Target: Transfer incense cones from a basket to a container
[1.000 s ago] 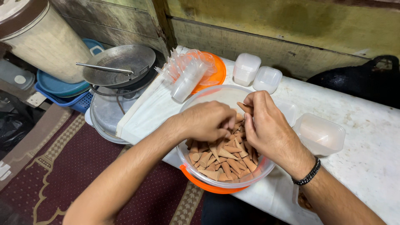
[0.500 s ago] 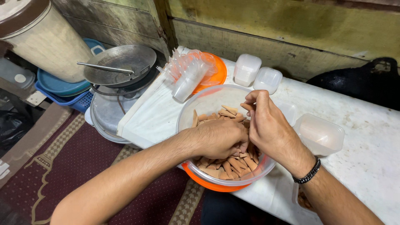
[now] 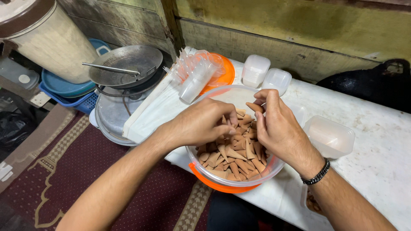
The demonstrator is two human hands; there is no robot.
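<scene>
A clear plastic tub [image 3: 239,95] on an orange lid holds several brown cone-shaped pieces [image 3: 233,156]. My left hand [image 3: 201,122] reaches into the tub from the left, fingers curled over the cones. My right hand [image 3: 278,126], with a dark beaded bracelet at the wrist, hovers over the tub's right side and pinches one brown cone [image 3: 255,107] between its fingertips. Whether my left hand grips any cones is hidden under its fingers.
Small clear square containers [image 3: 256,69] and a rectangular one [image 3: 329,136] sit on the white table [image 3: 385,162]. A stack of clear cups [image 3: 195,77] lies on an orange lid. On the left stand metal pans [image 3: 126,65], a blue basket [image 3: 72,100] and a large beige container [image 3: 47,36].
My left hand has shifted up and toward the tub's middle. My right hand stays over the right side with a cone at its fingertips.
</scene>
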